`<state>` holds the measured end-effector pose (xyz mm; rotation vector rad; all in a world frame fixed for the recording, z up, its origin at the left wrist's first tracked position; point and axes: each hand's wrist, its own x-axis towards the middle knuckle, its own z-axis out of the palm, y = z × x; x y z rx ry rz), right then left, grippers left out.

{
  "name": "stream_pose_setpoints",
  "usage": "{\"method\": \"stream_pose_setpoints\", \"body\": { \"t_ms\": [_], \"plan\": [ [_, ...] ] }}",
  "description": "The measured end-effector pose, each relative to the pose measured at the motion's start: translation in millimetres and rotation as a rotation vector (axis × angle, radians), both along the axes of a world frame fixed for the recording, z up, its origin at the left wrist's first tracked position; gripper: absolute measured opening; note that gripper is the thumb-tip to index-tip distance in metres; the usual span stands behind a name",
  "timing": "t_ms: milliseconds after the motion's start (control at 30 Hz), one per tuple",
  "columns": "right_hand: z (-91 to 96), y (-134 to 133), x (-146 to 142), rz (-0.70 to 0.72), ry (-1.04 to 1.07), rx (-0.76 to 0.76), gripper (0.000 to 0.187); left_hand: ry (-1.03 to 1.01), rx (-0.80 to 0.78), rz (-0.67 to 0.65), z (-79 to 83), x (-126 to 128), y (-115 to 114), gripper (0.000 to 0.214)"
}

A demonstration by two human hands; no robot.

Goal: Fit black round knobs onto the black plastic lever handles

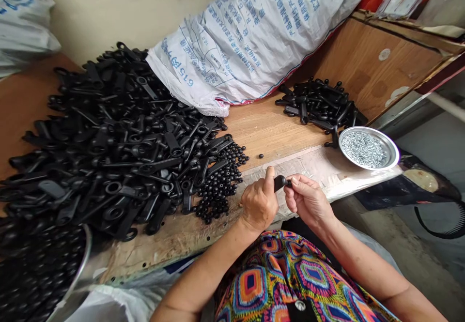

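Observation:
In front of my body, just over the table's front edge, my left hand (259,202) is closed around a black plastic crank handle (279,183). The rounded end of the handle points toward my right hand (308,198). The fingertips of that hand pinch a small black ball knob (289,182) against the handle's end; whether the two are joined I cannot tell. Left of my hands lies a cluster of loose black ball knobs (218,186), beside a large heap of black crank handles (119,133).
A metal bowl (394,160) of small silver pins or screws stands at the right front edge. Behind it lies a smaller pile of black handles (319,104). A white printed sack (254,46) leans across the back. At lower left, a container (85,249) holds many black balls.

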<state>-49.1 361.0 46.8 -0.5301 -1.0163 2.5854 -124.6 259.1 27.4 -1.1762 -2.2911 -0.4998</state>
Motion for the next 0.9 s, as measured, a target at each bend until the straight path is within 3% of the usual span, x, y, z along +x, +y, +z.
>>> {"method": "stream_pose_setpoints", "body": {
  "t_ms": [133, 200, 300, 400, 467, 533, 600, 700, 767, 833, 900],
  "plan": [
    [-7.0, 0, -6, -0.085, -0.041, -0.049, 0.017, -0.029, -0.078, 0.028, -3.9, -5, 8, 0.037],
    [-15.6, 10, -9, -0.050, -0.077, -0.011, 0.021, -0.053, -0.116, 0.026, -6.0, -8, 12, 0.038],
    [-19.4, 39, -6, 0.077, -0.226, 0.326, 0.025, -0.107, -0.238, -0.037, -10.9, -12, 17, 0.040],
    [3.7, 63, 4, -0.087, -0.270, 0.752, 0.027, -0.149, -0.369, -0.115, -18.6, -11, 22, 0.038],
    [26.0, 68, 10, -0.259, -0.142, 0.850, 0.034, -0.159, -0.419, -0.163, -24.1, -8, 26, 0.037],
    [37.7, 64, 9, -0.290, -0.027, 0.884, 0.041, -0.179, -0.449, -0.214, -29.0, -3, 31, 0.037],
    [29.4, 56, 0, -0.185, -0.011, 0.967, 0.046, -0.226, -0.478, -0.244, -33.1, 1, 35, 0.034],
    [-9.3, 48, -20, 0.055, -0.108, 1.144, 0.051, -0.306, -0.534, -0.279, -37.6, 5, 38, 0.028],
    [-31.7, 48, -30, 0.113, -0.136, 1.247, 0.055, -0.331, -0.554, -0.279, -38.6, 5, 38, 0.028],
    [-40.0, 50, -32, 0.095, -0.127, 1.336, 0.057, -0.332, -0.562, -0.270, -37.1, 2, 38, 0.027],
    [-35.9, 53, -26, 0.121, -0.094, 1.428, 0.053, -0.357, -0.564, -0.257, -33.0, -2, 37, 0.027]
  ]
}}
